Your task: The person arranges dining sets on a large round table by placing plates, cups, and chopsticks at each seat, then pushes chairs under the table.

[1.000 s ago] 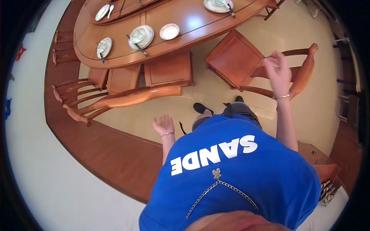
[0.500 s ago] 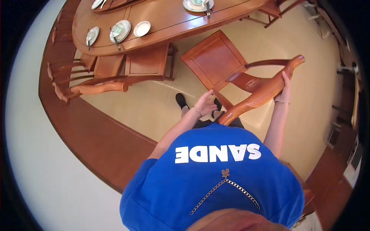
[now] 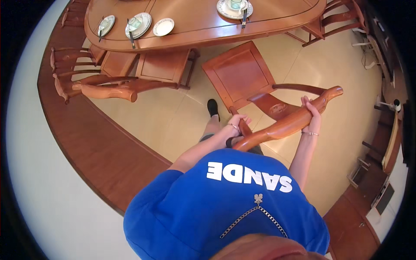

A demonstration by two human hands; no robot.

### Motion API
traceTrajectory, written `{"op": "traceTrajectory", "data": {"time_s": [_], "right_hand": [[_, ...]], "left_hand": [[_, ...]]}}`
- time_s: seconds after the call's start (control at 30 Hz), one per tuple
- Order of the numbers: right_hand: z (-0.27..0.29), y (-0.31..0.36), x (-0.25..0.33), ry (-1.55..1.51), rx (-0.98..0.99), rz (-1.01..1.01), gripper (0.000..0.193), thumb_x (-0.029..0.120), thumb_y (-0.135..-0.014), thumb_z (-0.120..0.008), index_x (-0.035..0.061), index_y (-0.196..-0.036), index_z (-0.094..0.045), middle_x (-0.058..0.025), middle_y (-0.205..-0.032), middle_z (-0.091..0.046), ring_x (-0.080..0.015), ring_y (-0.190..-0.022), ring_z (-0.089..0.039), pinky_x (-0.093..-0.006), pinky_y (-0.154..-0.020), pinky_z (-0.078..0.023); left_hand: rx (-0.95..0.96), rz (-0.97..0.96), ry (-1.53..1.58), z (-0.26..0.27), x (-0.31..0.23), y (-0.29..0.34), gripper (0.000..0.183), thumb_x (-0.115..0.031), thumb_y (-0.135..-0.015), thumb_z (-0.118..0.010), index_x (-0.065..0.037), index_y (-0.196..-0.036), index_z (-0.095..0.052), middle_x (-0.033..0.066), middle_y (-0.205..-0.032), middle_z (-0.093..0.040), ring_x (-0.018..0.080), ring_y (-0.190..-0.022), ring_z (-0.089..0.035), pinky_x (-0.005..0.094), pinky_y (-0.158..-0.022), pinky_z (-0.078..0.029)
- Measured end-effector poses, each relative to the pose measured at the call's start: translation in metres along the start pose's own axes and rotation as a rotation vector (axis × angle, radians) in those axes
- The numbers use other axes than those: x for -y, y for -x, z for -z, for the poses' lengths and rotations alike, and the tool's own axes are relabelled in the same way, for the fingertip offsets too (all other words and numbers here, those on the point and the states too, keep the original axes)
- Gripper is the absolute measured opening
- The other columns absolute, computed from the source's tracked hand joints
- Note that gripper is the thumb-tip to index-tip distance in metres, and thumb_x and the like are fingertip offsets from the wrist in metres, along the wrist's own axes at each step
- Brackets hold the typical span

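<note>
A reddish-brown wooden chair with a curved top rail stands right in front of me, its seat toward the table. My right hand is wrapped round the top rail, fingers curled over the upper edge. My left hand is closed round the chair's left side post, under the rail's left end. Part of that hand's grip is hidden behind the post. The carved splat of the backrest lies between my two hands.
Ahead is a large oval wooden table set with plates, bowls and chopsticks. More wooden chairs line its left side, and another chair is at the far right. Furniture runs along the right wall.
My left hand has closed on the chair's side post, where its fingers were spread before. My right hand has slid leftward along the rail. My left foot has moved.
</note>
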State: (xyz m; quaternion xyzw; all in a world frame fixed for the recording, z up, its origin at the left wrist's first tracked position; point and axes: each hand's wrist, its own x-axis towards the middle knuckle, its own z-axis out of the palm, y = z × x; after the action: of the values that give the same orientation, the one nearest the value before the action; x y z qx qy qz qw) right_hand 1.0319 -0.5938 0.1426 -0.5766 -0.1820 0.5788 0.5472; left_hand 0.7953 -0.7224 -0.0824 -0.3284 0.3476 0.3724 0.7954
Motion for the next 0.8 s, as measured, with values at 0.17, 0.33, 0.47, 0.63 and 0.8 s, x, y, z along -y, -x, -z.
{"op": "traceTrajectory", "data": {"time_s": [0.17, 0.33, 0.47, 0.63, 0.8], "right_hand": [[-0.017, 0.012, 0.011, -0.049, 0.056, 0.035, 0.040, -0.003, -0.077, -0.066, -0.0092, -0.113, -0.049, -0.0223, -0.108, -0.062, -0.0323, -0.106, -0.064, -0.0385, -0.098, -0.049], [-0.042, 0.032, 0.025, -0.025, 0.026, 0.068, 0.037, -0.001, -0.076, -0.069, -0.0075, -0.108, -0.052, -0.0172, -0.105, -0.063, -0.0291, -0.100, -0.065, -0.0354, -0.091, -0.052], [-0.060, 0.046, 0.037, 0.008, 0.052, 0.086, 0.035, -0.001, -0.076, -0.070, -0.0058, -0.106, -0.053, -0.0134, -0.099, -0.062, -0.0263, -0.092, -0.065, -0.0345, -0.089, -0.053], [-0.066, 0.058, 0.040, 0.045, 0.018, 0.102, 0.029, 0.001, -0.077, -0.068, -0.0022, -0.101, -0.053, -0.0126, -0.097, -0.063, -0.0239, -0.090, -0.064, -0.0358, -0.086, -0.054], [-0.072, 0.067, 0.041, 0.036, 0.006, 0.102, 0.033, 0.001, -0.076, -0.068, -0.0050, -0.105, -0.053, -0.0140, -0.100, -0.063, -0.0260, -0.091, -0.064, -0.0373, -0.087, -0.054]], "left_hand": [[-0.095, -0.015, -0.094, -0.017, -0.007, 0.038, 0.051, -0.016, -0.087, -0.063, -0.003, -0.129, -0.038, 0.0143, -0.102, -0.064, 0.0244, -0.091, -0.068, 0.0450, -0.073, -0.056], [0.060, 0.218, -0.112, -0.039, -0.032, 0.087, 0.021, -0.015, -0.086, -0.062, 0.000, -0.100, -0.056, 0.0152, -0.085, -0.066, 0.0297, -0.073, -0.066, 0.0463, -0.066, -0.054], [-0.004, 0.055, -0.230, -0.051, -0.041, 0.103, 0.018, -0.016, -0.087, -0.059, 0.000, -0.092, -0.053, 0.0136, -0.080, -0.064, 0.0294, -0.072, -0.064, 0.0444, -0.073, -0.054], [0.042, -0.016, -0.294, -0.053, -0.047, 0.107, 0.015, -0.012, -0.087, -0.057, 0.002, -0.090, -0.054, 0.0158, -0.075, -0.065, 0.0300, -0.065, -0.066, 0.0431, -0.063, -0.056], [0.007, 0.037, -0.204, -0.045, -0.056, 0.088, 0.013, -0.011, -0.087, -0.057, 0.001, -0.087, -0.055, 0.0164, -0.075, -0.065, 0.0310, -0.065, -0.065, 0.0455, -0.063, -0.055]]}}
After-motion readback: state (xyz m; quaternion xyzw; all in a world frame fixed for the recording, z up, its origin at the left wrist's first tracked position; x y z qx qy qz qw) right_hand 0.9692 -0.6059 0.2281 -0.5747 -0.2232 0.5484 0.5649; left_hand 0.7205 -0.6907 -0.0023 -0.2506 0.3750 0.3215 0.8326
